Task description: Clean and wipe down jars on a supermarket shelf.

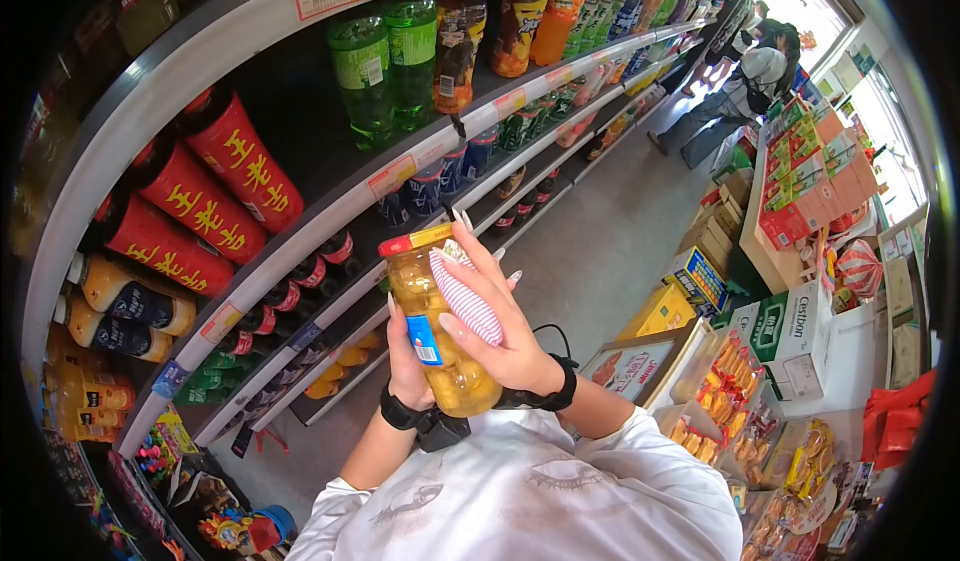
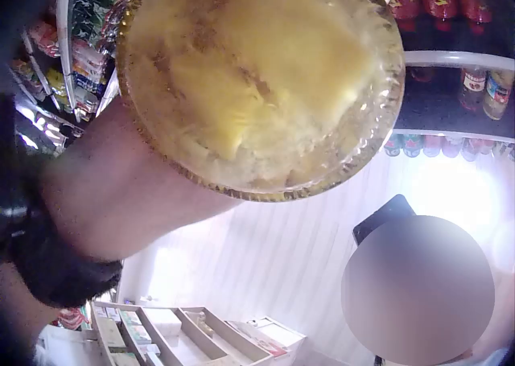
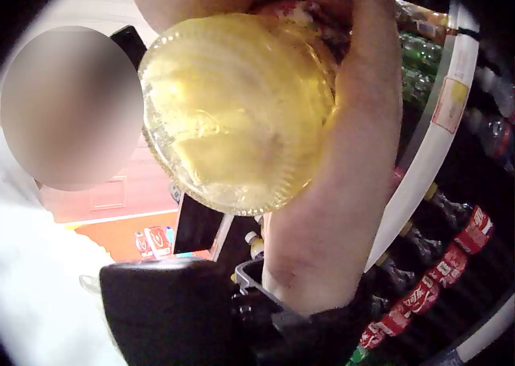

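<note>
A glass jar of pale yellow fruit (image 1: 440,356) with a red-and-yellow lid (image 1: 418,240) is held up in front of the chest, slightly tilted. My left hand (image 1: 408,361) grips its lower left side, thumb up beside the blue label (image 1: 424,339). My right hand (image 1: 510,326) holds a red-and-white striped cloth (image 1: 468,299) against the jar's right side, fingers reaching up near the lid. Both wrist views look up at the ribbed glass base, with yellow pieces showing through the jar (image 2: 265,92) in the left one.
Curved store shelves on the left carry red cans (image 1: 240,166), green bottles (image 1: 362,76) and cola bottles (image 1: 290,296). Packaged snacks (image 1: 715,391) and a Cestbon carton (image 1: 795,346) stand at the right. A floor aisle (image 1: 590,211) runs between, with people (image 1: 735,91) at its far end.
</note>
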`<state>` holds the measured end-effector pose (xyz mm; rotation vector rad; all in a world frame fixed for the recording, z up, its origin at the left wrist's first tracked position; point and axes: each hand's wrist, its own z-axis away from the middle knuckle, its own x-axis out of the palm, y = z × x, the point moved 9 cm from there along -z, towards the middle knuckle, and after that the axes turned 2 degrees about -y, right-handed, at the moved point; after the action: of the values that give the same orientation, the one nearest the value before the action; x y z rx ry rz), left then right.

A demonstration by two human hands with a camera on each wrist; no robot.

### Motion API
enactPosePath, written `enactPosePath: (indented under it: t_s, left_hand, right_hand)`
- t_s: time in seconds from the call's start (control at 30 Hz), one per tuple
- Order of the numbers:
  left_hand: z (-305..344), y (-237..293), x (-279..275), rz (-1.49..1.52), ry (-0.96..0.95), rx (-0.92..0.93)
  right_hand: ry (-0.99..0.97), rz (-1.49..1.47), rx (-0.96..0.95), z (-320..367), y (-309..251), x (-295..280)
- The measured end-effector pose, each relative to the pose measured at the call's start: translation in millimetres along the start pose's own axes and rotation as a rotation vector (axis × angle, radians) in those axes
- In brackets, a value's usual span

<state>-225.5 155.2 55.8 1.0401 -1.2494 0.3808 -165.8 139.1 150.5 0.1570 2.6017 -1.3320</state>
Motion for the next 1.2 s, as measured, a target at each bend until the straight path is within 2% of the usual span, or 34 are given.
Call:
enactPosePath:
  t_s: [0.07,0.17,0.33,0.43,0.47,0.5,0.57,0.63,0.67,0.77,0.93,1.03,1.07,1.13,1.2]
  left_hand:
    - [-8.5,2.9,21.4,0.010,-0.127,-0.019]
    - [-10.2,12.9,24.4,-0.027,-0.123,-0.001]
    - [-12.2,15.8,22.2,0.093,-0.108,0.002]
    - [-12.5,1.6,-2.2,-0.039,0.000,-0.098]
    - [-11.6,-0.9,8.4,0.032,-0.157,-0.113]
    - [-6.6,-0.5,10.9,-0.137,-0.054,-0.144]
    - [0.6,-3.9,-17.8,-0.250,0.113,-0.100]
    - [-1.2,0.3,-11.8,-0.059,0.037,0.017]
    - [-1.6,0.4,-4.4,-0.095,0.027,0.023]
    - [-2.4,-1.3,5.7,-0.209,0.006,0.033]
    - [-0.2,1.9,20.7,-0.360,-0.096,0.064]
    - [2.0,-9.9,14.1,-0.293,-0.188,-0.008]
    - [3.3,-14.4,7.8,-0.294,-0.136,-0.026]
    - [6.4,-20.7,0.1,-0.275,-0.192,-0.039]
    - [6.8,-22.5,1.1,-0.268,-0.207,-0.082]
  right_hand:
    - [-0.038,0.050,-0.051,5.4,0.3,1.6]
    - [-0.170,0.109,-0.100,17.5,-10.6,14.0]
    - [-0.276,0.182,-0.180,31.4,-21.4,26.3]
    - [-0.332,0.252,-0.205,28.4,-15.5,26.2]
    - [-0.320,0.295,-0.186,23.1,-14.1,22.3]
    - [-0.310,0.338,-0.167,16.1,-14.3,17.2]
    - [-0.236,0.369,-0.149,5.3,-10.1,4.4]
    - [-0.108,0.345,-0.153,-1.3,-0.2,-11.2]
    - [-0.042,0.284,-0.161,-2.6,2.2,-18.6]
    - [0.075,0.053,-0.003,4.5,17.7,-33.8]
    - [0.132,0.029,-0.196,17.1,2.0,-42.5]
    - [0.194,-0.039,-0.351,25.1,-11.7,-38.3]
    - [0.262,-0.103,-0.336,29.3,-9.9,-37.2]
    - [0.182,-0.045,-0.371,34.0,-11.1,-30.9]
    - [0.218,-0.092,-0.405,36.2,-14.7,-29.3]
